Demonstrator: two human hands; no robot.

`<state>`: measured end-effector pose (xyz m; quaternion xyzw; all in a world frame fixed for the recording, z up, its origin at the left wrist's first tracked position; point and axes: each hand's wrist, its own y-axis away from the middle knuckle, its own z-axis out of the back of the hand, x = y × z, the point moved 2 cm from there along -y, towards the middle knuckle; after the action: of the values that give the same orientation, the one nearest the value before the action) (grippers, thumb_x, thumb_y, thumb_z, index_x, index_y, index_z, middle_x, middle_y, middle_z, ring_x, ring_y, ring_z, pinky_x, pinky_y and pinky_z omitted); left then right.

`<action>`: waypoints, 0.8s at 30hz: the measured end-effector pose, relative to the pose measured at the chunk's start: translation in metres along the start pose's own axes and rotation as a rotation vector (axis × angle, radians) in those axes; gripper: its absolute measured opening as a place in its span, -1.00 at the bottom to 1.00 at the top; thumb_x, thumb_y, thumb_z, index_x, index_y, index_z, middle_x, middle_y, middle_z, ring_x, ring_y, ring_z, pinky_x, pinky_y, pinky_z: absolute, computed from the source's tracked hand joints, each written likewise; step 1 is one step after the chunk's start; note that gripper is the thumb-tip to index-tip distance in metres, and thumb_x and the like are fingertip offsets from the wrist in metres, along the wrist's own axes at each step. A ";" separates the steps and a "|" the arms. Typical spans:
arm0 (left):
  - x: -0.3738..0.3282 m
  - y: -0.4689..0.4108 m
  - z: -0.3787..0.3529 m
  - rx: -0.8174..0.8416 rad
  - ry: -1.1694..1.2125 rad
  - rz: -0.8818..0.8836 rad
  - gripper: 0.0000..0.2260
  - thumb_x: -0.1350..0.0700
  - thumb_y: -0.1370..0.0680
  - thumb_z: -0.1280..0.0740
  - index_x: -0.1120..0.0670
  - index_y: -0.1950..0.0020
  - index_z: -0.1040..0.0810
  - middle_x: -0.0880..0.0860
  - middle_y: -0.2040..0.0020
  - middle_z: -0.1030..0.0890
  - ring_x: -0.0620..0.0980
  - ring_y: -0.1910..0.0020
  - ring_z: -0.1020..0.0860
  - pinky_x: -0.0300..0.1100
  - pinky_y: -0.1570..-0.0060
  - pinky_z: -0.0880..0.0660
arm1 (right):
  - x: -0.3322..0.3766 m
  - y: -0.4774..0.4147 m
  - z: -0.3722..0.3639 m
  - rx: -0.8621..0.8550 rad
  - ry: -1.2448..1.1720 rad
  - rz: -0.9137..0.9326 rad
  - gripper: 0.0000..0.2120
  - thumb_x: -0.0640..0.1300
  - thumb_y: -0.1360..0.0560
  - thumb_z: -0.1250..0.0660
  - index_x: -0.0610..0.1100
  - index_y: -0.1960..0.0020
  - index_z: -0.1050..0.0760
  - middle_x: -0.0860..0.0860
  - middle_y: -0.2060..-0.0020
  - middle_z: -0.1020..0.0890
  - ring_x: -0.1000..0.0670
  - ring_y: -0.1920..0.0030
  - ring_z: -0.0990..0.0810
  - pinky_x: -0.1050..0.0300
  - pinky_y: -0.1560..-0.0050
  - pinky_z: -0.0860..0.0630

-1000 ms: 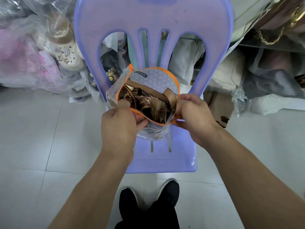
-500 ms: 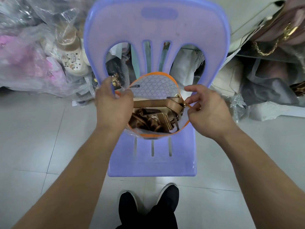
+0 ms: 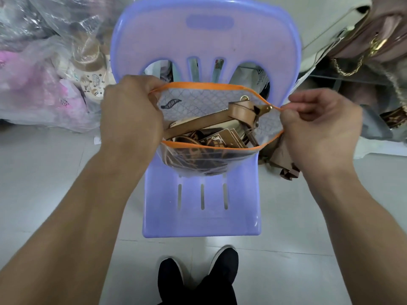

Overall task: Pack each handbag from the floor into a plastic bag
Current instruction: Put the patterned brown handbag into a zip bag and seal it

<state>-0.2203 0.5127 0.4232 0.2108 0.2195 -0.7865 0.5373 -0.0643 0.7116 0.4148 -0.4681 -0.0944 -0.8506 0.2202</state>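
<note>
A clear plastic bag (image 3: 204, 160) with an orange rim hangs above the seat of a purple plastic chair (image 3: 201, 216). Inside it lies a brown patterned handbag (image 3: 211, 137) with a tan strap and a brass clasp poking up near the right corner. My left hand (image 3: 130, 116) grips the left end of the orange rim. My right hand (image 3: 319, 126) pinches the right end, and the mouth is stretched wide between them.
Piles of bagged goods line the wall: pink and beige items at the left (image 3: 44, 84), dark bags and a chain-strap bag at the right (image 3: 363, 51). A brown handbag (image 3: 284, 164) lies on the floor right of the chair. My black shoes (image 3: 198, 276) stand in front.
Both hands have moved up and apart along the orange rim, pulling the bag's mouth from a rounded opening into a wide, flatter one. The bag has risen off the seat.
</note>
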 end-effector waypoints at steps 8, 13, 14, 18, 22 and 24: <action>0.001 0.002 -0.002 -0.028 0.408 0.190 -0.77 0.25 -0.50 -0.30 0.00 -0.02 -0.69 -0.06 0.12 -0.70 -0.06 0.12 -0.68 -0.10 0.02 -0.62 | 0.016 0.005 0.001 -0.081 -0.044 0.053 -0.82 -0.21 -0.40 -0.31 0.03 0.12 -0.60 0.17 0.34 -0.63 0.19 0.35 -0.61 0.15 0.17 -0.61; 0.011 -0.001 0.002 -0.190 0.585 0.261 -0.70 0.23 -0.44 -0.21 -0.12 0.11 -0.66 -0.02 0.17 -0.69 -0.03 0.27 -0.57 0.01 0.17 -0.55 | 0.025 0.004 0.002 -0.119 -0.100 0.077 -0.80 -0.19 -0.40 -0.28 -0.03 0.07 -0.64 0.06 0.29 -0.68 0.02 0.27 -0.69 0.05 0.15 -0.64; 0.013 0.000 0.002 -0.201 0.593 0.275 -0.71 0.21 -0.44 -0.22 -0.14 0.14 -0.64 -0.02 0.18 -0.68 -0.02 0.27 -0.55 0.07 0.16 -0.55 | 0.026 0.003 0.001 -0.124 -0.104 0.078 -0.80 -0.18 -0.40 -0.28 -0.03 0.07 -0.64 0.06 0.29 -0.68 0.02 0.27 -0.69 0.03 0.15 -0.65; 0.007 0.007 0.002 -0.246 0.707 0.343 -0.76 0.20 -0.45 -0.25 -0.02 -0.03 -0.61 -0.01 0.11 -0.67 -0.06 0.21 -0.57 0.03 0.06 -0.56 | 0.022 -0.001 -0.001 -0.134 -0.143 0.045 -0.82 -0.13 -0.40 -0.29 0.01 0.06 -0.63 0.07 0.27 -0.70 0.00 0.23 -0.72 -0.10 0.08 -0.66; 0.001 0.019 -0.001 -0.197 0.936 0.256 -0.62 0.27 -0.40 -0.17 -0.02 -0.17 -0.44 0.04 -0.16 -0.55 0.02 -0.12 -0.53 -0.17 -0.09 -0.43 | 0.018 -0.006 -0.002 -0.148 -0.237 -0.011 -0.79 -0.20 -0.43 -0.27 -0.03 0.00 -0.61 0.04 0.21 -0.72 -0.02 0.16 -0.73 -0.13 0.00 -0.67; 0.004 0.024 -0.004 -0.154 0.921 0.188 -0.52 0.36 -0.37 -0.13 -0.02 -0.22 -0.37 0.06 -0.25 -0.48 0.08 -0.28 -0.47 -0.11 -0.14 -0.41 | 0.018 -0.008 -0.004 -0.118 -0.325 -0.036 -0.76 -0.28 -0.48 -0.24 -0.11 -0.06 -0.60 0.03 0.16 -0.73 0.03 0.13 -0.72 -0.01 -0.04 -0.68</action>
<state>-0.1983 0.5040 0.4148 0.5159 0.4724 -0.5407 0.4672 -0.0793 0.7120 0.4284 -0.6099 -0.0870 -0.7715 0.1587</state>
